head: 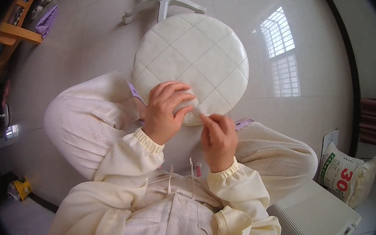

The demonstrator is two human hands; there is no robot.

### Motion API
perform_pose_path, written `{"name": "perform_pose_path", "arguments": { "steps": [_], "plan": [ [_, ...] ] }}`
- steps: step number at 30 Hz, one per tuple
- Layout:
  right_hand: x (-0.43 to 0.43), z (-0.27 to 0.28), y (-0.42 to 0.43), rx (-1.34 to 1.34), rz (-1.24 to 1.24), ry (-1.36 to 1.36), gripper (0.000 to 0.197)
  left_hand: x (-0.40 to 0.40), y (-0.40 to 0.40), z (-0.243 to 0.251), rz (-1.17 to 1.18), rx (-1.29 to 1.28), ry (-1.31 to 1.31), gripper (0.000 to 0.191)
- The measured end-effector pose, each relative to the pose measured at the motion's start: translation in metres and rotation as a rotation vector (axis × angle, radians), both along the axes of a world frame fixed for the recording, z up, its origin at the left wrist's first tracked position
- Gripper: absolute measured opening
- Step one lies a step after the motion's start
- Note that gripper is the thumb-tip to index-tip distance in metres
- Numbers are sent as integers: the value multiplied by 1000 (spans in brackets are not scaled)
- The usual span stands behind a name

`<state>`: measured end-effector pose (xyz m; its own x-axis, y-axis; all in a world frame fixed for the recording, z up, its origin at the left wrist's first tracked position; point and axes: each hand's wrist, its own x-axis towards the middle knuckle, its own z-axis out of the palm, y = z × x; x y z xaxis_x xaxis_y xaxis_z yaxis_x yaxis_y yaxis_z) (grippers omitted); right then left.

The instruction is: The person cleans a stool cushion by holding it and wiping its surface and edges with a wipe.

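Note:
A round white stool with a quilted, stitched seat (194,59) stands between my knees. Curved over the near part of the seat, my left hand (168,110) has its fingers around a whitish, partly see-through item (184,98) that I cannot identify. Just right of it, at the seat's near edge, my right hand (219,136) has its thumb and forefinger pinched together on the end of what looks like the same thin whitish material. The two hands do not touch each other.
An office chair's wheeled base (165,0) is beyond the stool. A ribbed plastic box (318,223) and a printed sack (341,173) lie at the right. Wooden furniture (20,33), shoes and a purple item (47,21) are at the left.

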<state>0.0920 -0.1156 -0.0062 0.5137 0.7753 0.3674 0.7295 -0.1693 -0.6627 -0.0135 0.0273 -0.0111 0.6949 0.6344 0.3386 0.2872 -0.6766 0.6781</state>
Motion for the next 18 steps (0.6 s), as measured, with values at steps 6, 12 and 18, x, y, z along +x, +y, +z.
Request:
{"name": "perform_pose_path", "arguments": {
  "steps": [6,12,18],
  "plan": [
    [-7,2,1,39,298,111,36,0,1,-1,-9,-16,1,26],
    [44,-3,8,131,-220,-87,30,-1,2,1,-10,-26,11,26],
    [26,-15,3,86,-266,110,28,0,2,1,-11,-27,8,25]
  ]
}}
